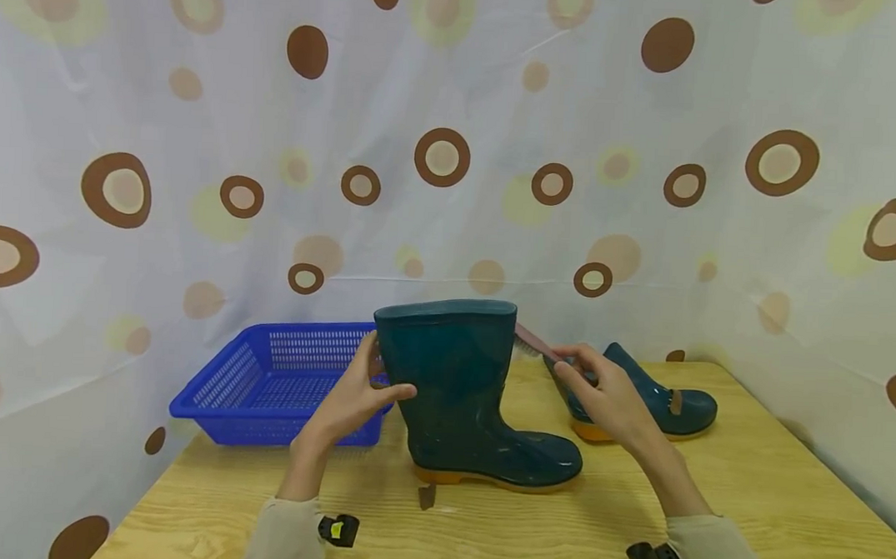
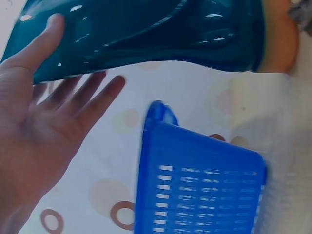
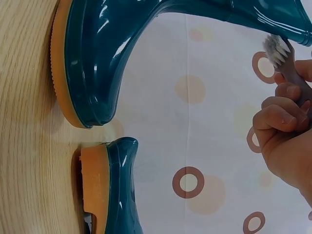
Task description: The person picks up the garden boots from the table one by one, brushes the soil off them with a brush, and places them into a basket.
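A dark teal rubber boot [image 1: 461, 388] with an orange sole stands upright on the table, toe to the right. My left hand [image 1: 356, 392] holds its shaft from the left, thumb on the near side and fingers behind. In the left wrist view the fingers [image 2: 100, 100] reach along the boot's underside edge. My right hand [image 1: 601, 390] grips a brush [image 1: 537, 343] by its pinkish handle. In the right wrist view the brush's pale bristles [image 3: 276, 50] are at the back of the shaft near the top; whether they touch is unclear.
Behind my right hand sits another teal piece of rubber footwear [image 1: 690, 413], partly hidden, with a brown patch on it. A blue plastic basket [image 1: 224, 424] stands at the left. A small brown scrap [image 1: 427, 495] lies before the boot on the wooden table [image 1: 527, 533]. A spotted curtain [image 1: 480, 231] hangs behind.
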{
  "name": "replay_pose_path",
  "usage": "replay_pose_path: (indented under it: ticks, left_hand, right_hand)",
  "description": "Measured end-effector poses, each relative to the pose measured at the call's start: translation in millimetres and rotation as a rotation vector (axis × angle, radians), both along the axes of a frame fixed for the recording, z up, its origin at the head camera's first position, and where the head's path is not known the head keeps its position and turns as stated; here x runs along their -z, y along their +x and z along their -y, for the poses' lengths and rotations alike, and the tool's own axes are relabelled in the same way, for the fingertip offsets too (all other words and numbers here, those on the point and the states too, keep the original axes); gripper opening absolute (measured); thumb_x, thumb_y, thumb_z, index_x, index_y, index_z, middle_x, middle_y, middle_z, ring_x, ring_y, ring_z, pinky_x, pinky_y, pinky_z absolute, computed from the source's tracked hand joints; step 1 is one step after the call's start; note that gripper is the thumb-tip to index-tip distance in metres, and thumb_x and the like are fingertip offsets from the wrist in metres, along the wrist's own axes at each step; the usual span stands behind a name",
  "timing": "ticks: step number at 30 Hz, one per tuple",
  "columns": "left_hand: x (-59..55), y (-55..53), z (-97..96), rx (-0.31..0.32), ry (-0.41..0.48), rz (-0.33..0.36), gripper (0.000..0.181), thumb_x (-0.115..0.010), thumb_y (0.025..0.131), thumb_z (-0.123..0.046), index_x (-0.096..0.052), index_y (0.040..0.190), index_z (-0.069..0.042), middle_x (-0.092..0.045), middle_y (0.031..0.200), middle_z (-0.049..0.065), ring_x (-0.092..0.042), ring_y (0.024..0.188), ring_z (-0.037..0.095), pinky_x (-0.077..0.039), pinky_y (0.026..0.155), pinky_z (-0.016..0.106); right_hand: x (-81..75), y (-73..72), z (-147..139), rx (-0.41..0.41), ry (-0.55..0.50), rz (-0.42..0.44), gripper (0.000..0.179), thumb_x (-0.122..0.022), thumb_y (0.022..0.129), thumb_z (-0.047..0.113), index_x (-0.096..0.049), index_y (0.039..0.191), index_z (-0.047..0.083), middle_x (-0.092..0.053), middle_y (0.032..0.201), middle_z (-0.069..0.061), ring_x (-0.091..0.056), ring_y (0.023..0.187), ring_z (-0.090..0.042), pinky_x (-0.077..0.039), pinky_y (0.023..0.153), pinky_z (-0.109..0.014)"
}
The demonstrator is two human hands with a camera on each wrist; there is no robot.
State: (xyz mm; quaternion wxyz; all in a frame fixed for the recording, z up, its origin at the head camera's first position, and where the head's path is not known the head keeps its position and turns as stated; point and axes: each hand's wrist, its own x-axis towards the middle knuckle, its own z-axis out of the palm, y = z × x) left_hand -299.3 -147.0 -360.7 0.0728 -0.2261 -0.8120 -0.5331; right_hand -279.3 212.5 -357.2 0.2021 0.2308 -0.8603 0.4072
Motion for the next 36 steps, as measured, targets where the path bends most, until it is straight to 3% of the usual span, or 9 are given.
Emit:
replay_pose_path:
  ticks: [3, 5, 12, 16, 21, 28, 36]
  left_hand:
    - [-8.7, 4.1, 0.5, -0.067, 0.035, -0.078, 0.089, -0.073, 0.090, -0.033, -0.015, 0.157, -0.028, -0.035, 0.153, 0.010, -0.046, 0.137, 0.037, -0.047, 0.105, 0.057]
    - [-13.1, 5.8, -1.1, -0.111, 0.051, -0.166, 0.083, -0.071, 0.092, -0.031, -0.018, 0.156, -0.027, -0.036, 0.152, 0.010, -0.045, 0.138, 0.036, -0.044, 0.108, 0.057]
    - [-27.4, 11.0, -12.7, -0.231, 0.011, -0.661, 0.061, -0.071, 0.091, -0.009, -0.041, 0.144, -0.008, -0.043, 0.148, 0.011, -0.039, 0.140, 0.027, -0.034, 0.119, 0.042]
    - [-32.3, 14.0, -20.2, -0.262, -0.033, -0.855, 0.052, -0.074, 0.088, -0.004, -0.050, 0.135, -0.003, -0.049, 0.140, 0.015, -0.042, 0.133, 0.030, -0.033, 0.117, 0.031]
    - [-29.9, 15.1, -28.3, -0.290, -0.117, -0.952, 0.047, -0.075, 0.086, -0.005, -0.056, 0.129, -0.002, -0.055, 0.131, 0.016, -0.047, 0.122, 0.032, -0.039, 0.107, 0.035]
    - [-28.4, 17.1, -36.3, -0.428, -0.161, -1.026, 0.031, -0.074, 0.087, -0.005, -0.066, 0.117, -0.005, -0.057, 0.129, 0.016, -0.048, 0.118, 0.034, -0.044, 0.101, 0.046]
    - [-27.9, 20.2, -45.6, -0.436, -0.181, -1.132, 0.022, -0.076, 0.084, -0.003, -0.069, 0.105, -0.005, -0.063, 0.117, 0.016, -0.053, 0.111, 0.033, -0.045, 0.095, 0.043]
  right_hand:
    - [-1.1, 0.3, -0.6, -0.002, 0.005, 0.002, 0.032, -0.051, 0.105, 0.029, -0.060, 0.131, 0.014, -0.056, 0.089, -0.010, -0.050, 0.071, -0.013, -0.041, 0.058, -0.027]
    - [-1.7, 0.9, -1.2, 0.000, 0.007, 0.005, 0.032, -0.051, 0.105, 0.030, -0.060, 0.131, 0.014, -0.056, 0.091, -0.011, -0.050, 0.072, -0.013, -0.041, 0.059, -0.027]
    - [-2.3, 1.2, -3.0, 0.007, 0.010, -0.001, 0.032, -0.051, 0.104, 0.030, -0.060, 0.131, 0.015, -0.055, 0.088, -0.007, -0.050, 0.070, -0.014, -0.041, 0.057, -0.027]
    - [-2.9, 0.9, -2.9, 0.001, 0.007, -0.003, 0.031, -0.052, 0.104, 0.029, -0.060, 0.130, 0.014, -0.053, 0.086, -0.004, -0.049, 0.068, -0.012, -0.040, 0.055, -0.027]
    - [-2.1, 0.1, -3.0, 0.001, 0.012, -0.001, 0.031, -0.052, 0.104, 0.029, -0.060, 0.130, 0.015, -0.054, 0.086, -0.004, -0.049, 0.067, -0.012, -0.040, 0.055, -0.027]
    - [0.4, -1.4, -3.7, 0.007, 0.029, -0.018, 0.031, -0.051, 0.104, 0.030, -0.061, 0.129, 0.014, -0.054, 0.086, -0.003, -0.048, 0.068, -0.012, -0.039, 0.055, -0.027]
    - [1.3, -1.6, -4.4, 0.011, 0.041, -0.023, 0.030, -0.050, 0.105, 0.031, -0.061, 0.129, 0.016, -0.053, 0.085, -0.003, -0.049, 0.068, -0.013, -0.040, 0.057, -0.027]
